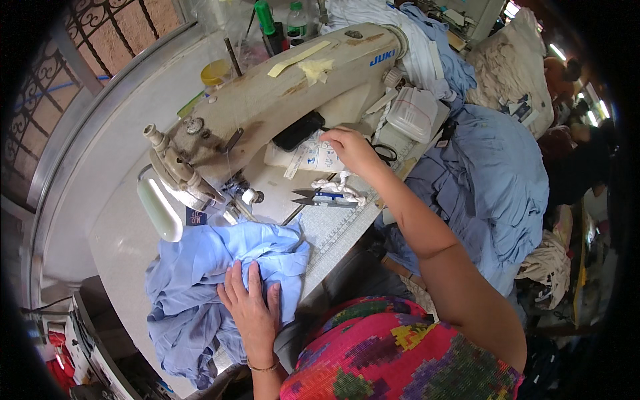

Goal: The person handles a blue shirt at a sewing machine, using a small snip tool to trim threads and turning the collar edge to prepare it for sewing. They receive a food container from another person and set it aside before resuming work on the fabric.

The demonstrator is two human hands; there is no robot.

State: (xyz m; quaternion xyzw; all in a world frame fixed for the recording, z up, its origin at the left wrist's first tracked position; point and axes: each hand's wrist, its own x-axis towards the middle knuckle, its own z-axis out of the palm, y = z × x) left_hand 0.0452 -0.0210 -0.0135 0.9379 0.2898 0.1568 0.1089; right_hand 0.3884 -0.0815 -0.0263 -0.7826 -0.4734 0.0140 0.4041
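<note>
My left hand (253, 300) lies flat on a bunched light blue cloth garment (200, 267), its fingers stretched out. The garment rests on the table in front of the needle end of a sewing machine (280, 80). Under the machine's arm, my right hand (350, 148) has its fingers pinched together beside a black phone (299, 131) and a piece of printed paper (320, 157). What those fingertips hold, if anything, is too small to make out. Nearer me lie thread snips (323, 199) and a twisted white cord (347, 190).
Black-handled scissors (385, 155) and a clear plastic box (413, 115) sit right of my right hand. Piles of blue cloth (493, 167) hang past the table's right side. Bottles (297, 21) and a yellow cup (215, 72) stand behind the machine. A pale lamp (160, 210) juts out at its left.
</note>
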